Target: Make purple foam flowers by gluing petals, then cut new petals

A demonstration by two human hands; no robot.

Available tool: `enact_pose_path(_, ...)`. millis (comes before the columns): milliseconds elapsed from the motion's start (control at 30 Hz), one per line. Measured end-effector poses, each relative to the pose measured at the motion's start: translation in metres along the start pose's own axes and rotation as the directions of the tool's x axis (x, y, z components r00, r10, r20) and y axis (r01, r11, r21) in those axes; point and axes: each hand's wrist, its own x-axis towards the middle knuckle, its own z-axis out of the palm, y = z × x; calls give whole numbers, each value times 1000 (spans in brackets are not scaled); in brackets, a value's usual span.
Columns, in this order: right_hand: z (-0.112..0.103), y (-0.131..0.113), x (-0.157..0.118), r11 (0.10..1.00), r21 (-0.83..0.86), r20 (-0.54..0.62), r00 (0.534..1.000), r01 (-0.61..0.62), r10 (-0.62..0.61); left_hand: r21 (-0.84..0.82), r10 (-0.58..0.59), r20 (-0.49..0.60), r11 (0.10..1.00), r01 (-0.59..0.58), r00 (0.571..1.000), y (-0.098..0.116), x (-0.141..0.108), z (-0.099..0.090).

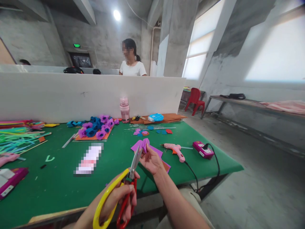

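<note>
My left hand [121, 197] is wrapped round a pair of scissors [132, 171] with one yellow and one red handle loop. Their blades point up and away, the tips beside a folded purple piece of paper or felt [144, 144]. That piece is pinched in the fingers of my right hand [152, 159], palm partly showing. Whether the blades touch it I cannot tell. Under my right hand lie flat purple sheets [158, 152] with an orange one at their edge. To the right, a pink glue gun [175, 150] rests on the green table [64, 190].
Purple and blue flowers [96, 127] are heaped at the back left, a pink bottle [124, 109] beside them. Cut petals [164, 131] and thin wires lie behind my hands. A magenta power box [203, 149] sits right. Beyond the white partition [92, 92] stands a person [132, 67].
</note>
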Motion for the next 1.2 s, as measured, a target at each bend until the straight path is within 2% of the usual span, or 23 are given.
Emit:
enact_pose_path(233,0,1,-1,999,-37,-9,1000,23,-23,-35,0,20,999,1,1000,-2,1,0)
enact_pose_path(533,5,7,-4,995,-85,50,998,51,-47,-70,-10,7,998,10,1000,1,1,4)
enact_pose_path(800,5,5,-4,996,-84,48,998,44,-40,-35,-11,-18,999,10,1000,-1,-1,9)
enact_pose_path(1000,2,2,-4,995,-101,63,998,28,-22,-11,-27,-28,1000,26,999,-3,-2,6)
enact_pose_path(1200,0,0,-2,984,-147,76,993,102,-91,-15,-30,-17,999,29,999,-1,-1,4)
